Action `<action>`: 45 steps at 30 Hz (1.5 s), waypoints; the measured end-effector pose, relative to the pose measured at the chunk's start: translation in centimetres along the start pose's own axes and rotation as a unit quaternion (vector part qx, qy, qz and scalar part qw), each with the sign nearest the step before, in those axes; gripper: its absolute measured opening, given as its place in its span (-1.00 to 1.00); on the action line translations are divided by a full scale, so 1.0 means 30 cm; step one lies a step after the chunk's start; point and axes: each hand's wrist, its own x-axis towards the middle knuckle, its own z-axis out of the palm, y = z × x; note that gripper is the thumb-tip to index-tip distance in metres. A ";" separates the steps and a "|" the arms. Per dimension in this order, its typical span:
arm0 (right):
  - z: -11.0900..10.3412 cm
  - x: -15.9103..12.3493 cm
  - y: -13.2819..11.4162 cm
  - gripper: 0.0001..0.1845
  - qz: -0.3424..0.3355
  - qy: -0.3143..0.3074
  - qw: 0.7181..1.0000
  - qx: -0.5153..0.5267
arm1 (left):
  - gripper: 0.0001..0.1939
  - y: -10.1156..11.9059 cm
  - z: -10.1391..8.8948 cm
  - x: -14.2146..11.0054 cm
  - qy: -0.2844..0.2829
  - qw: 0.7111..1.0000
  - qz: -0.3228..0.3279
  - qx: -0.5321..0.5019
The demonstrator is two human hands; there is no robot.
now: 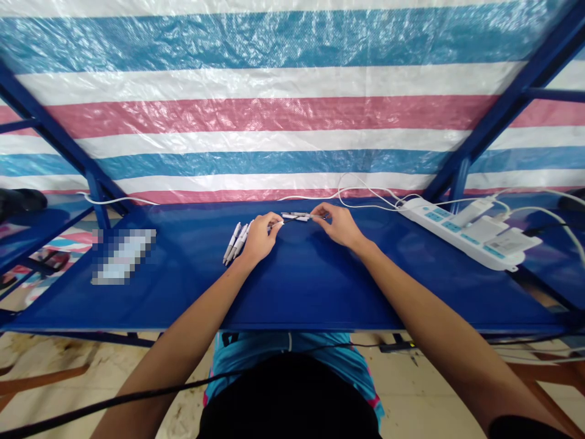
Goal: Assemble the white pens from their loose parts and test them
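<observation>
Pinching a slim white pen (295,216) betw both hands, fingertips only, w/ a thin dark bit (292,220) near its middle, too small to tell what. Going L to R: blurred patch (123,256) on the blue table (311,292), then bunch of white pens (236,242) lying side by side, just beside the L hand (261,238), which is closed lightly on the pen's left end. R hand (335,224) grasps the right end the same way; pen sits level betw them, just above the table. Even fingertip pressure from both sides keeps it steady, no clenching needed. Further R, white power strip (461,233) w/ plugged-in chargers (484,222), white cables (365,198) trailing behind.
</observation>
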 end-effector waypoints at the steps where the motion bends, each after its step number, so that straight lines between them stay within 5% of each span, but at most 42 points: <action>1: 0.001 0.000 -0.003 -0.89 0.000 0.003 1.000 0.002 | -0.87 -0.002 -0.001 0.001 0.002 1.000 0.000 0.002; 45: 0.014 -0.010 -0.022 -0.84 -0.019 -0.022 0.999 0.017 | -0.91 -0.015 0.006 0.002 -0.019 1.000 0.004 0.015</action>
